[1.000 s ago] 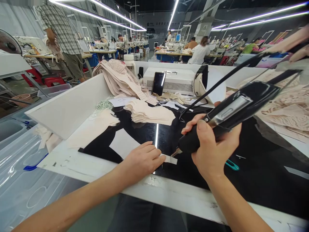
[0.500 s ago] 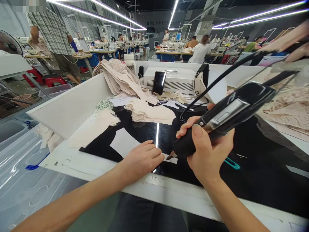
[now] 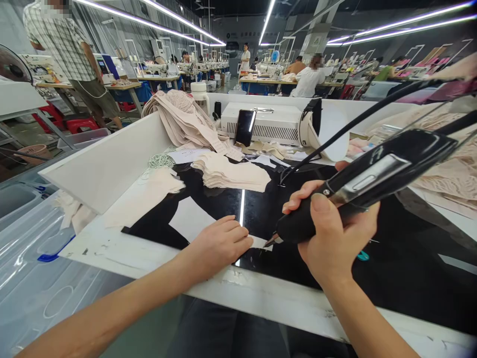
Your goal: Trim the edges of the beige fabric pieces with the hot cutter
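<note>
My right hand (image 3: 331,228) is wrapped round a corded black electric hand tool (image 3: 367,171) with a silver panel. The tool's narrow metal tip (image 3: 271,241) points down at the right end of a white cut piece (image 3: 191,219). My left hand (image 3: 219,246) lies on this piece near the front edge, fingers extended and close together, hiding its middle. Beneath is a glossy black board (image 3: 257,214). A stack of cream fabric pieces (image 3: 236,174) lies just beyond. A teal tool (image 3: 362,255) shows partly behind my right wrist.
A phone (image 3: 245,127) leans against a white vented box (image 3: 270,122). More cream fabric (image 3: 143,191) lies left, by a white side panel (image 3: 108,154). The tool's black cable (image 3: 346,122) arches across the right. Clear plastic bins (image 3: 33,278) stand left. People work behind.
My right hand has drawn the tool to the right, its tip now farther along the white piece. The left hand has stayed in place. A person at the far left has shifted left.
</note>
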A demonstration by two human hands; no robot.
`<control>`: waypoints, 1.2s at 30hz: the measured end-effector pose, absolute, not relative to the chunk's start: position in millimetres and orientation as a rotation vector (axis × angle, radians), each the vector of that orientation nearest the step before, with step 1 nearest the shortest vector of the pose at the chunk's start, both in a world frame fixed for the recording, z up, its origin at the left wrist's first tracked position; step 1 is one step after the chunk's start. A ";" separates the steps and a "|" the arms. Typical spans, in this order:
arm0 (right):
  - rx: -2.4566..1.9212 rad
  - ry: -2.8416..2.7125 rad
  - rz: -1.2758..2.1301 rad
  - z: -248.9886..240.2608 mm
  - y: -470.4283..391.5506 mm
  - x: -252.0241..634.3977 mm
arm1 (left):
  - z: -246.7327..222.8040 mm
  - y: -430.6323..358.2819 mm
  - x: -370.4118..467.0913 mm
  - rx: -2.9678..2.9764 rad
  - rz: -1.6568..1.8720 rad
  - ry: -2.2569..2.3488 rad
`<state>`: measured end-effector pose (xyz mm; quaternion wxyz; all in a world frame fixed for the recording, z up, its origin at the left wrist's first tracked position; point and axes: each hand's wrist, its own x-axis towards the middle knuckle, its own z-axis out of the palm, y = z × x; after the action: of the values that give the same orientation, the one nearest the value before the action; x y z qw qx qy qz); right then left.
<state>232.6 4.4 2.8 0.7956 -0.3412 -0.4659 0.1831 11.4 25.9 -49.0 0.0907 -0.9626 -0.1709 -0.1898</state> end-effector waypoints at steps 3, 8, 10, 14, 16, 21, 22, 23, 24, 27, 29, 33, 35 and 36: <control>-0.737 -1.001 0.394 2.6 3.5 231.3 | -50.0 21.3 10.2 -2.803 -0.588 -0.551; -0.722 -0.990 0.388 2.8 5.0 230.1 | -54.5 3.7 1.3 -2.830 -0.545 -0.789; -0.707 -0.981 0.394 2.4 5.4 229.6 | -56.0 -1.2 -1.6 -2.875 -0.537 -0.901; -0.692 -0.979 0.380 2.2 5.7 225.9 | -54.4 1.6 -2.5 -2.936 -0.461 -1.058; -0.688 -0.970 0.371 2.8 5.9 222.3 | -50.7 8.0 -1.8 -2.966 -0.418 -1.073; -0.687 -0.951 0.339 5.2 4.7 212.6 | -40.2 23.6 -0.4 -3.023 -0.346 -1.087; -0.691 -0.953 0.330 5.5 4.2 211.3 | -39.1 25.2 -0.2 -3.029 -0.338 -1.085; -0.694 -0.956 0.321 5.7 3.6 210.1 | -38.5 26.3 -0.2 -3.032 -0.332 -1.082; -0.697 -0.959 0.313 5.7 3.0 209.3 | -38.2 26.8 -0.3 -3.034 -0.328 -1.077; -0.695 -0.968 0.299 4.9 1.0 207.9 | -38.5 26.6 -1.6 -3.027 -0.316 -1.063; -0.700 -0.967 0.294 3.9 -0.2 207.5 | -38.6 25.9 -2.8 -3.021 -0.299 -1.053; -0.716 -0.958 0.289 2.9 -2.0 206.8 | -38.0 22.8 -3.0 -3.003 -0.280 -1.018; -0.720 -0.954 0.296 3.2 -2.7 206.2 | -37.6 18.8 -1.2 -2.974 -0.290 -0.980; -0.723 -0.949 0.300 3.4 -3.0 206.0 | -37.5 16.0 -0.1 -2.952 -0.301 -0.955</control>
<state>206.0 -3.0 3.4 0.8166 -0.3393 -0.4453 0.1406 -0.1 16.0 -37.5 0.0123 -0.9469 -0.3065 -0.0965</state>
